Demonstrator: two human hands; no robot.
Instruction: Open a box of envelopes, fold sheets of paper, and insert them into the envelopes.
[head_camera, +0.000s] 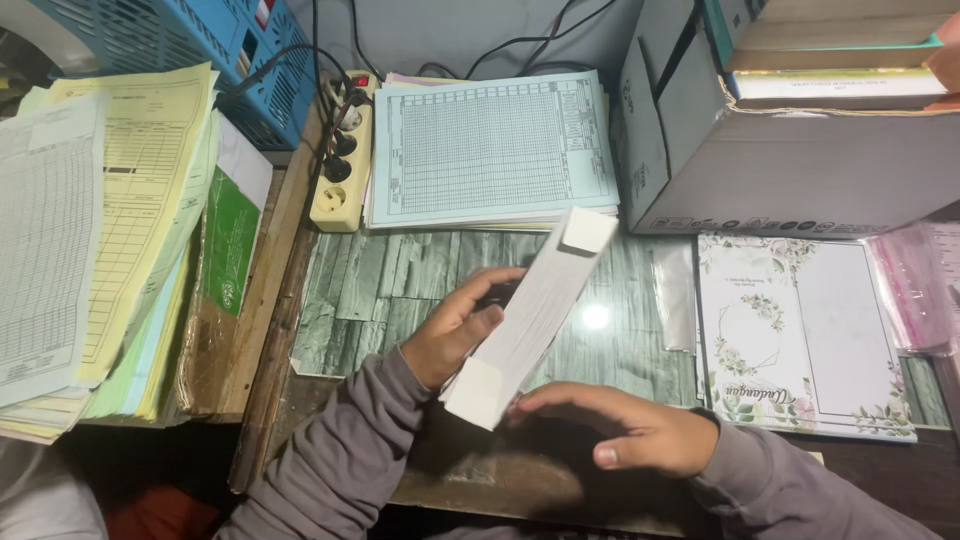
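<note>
A thick white stack of paper sheets (530, 315) stands on edge, tilted across the green patterned desk mat (370, 290). My left hand (455, 325) grips its left side, fingers wrapped around the middle. My right hand (625, 425) lies palm down by the stack's near corner, fingertips touching its lower end. Both arms wear grey sleeves.
A pile of light blue grid forms (490, 145) lies behind. A cream power strip (340, 150) with black plugs sits left of it. A grey cardboard box (780, 150) stands at right, floral white cards (800, 335) below it. Yellow and white forms (110, 220) are stacked at left.
</note>
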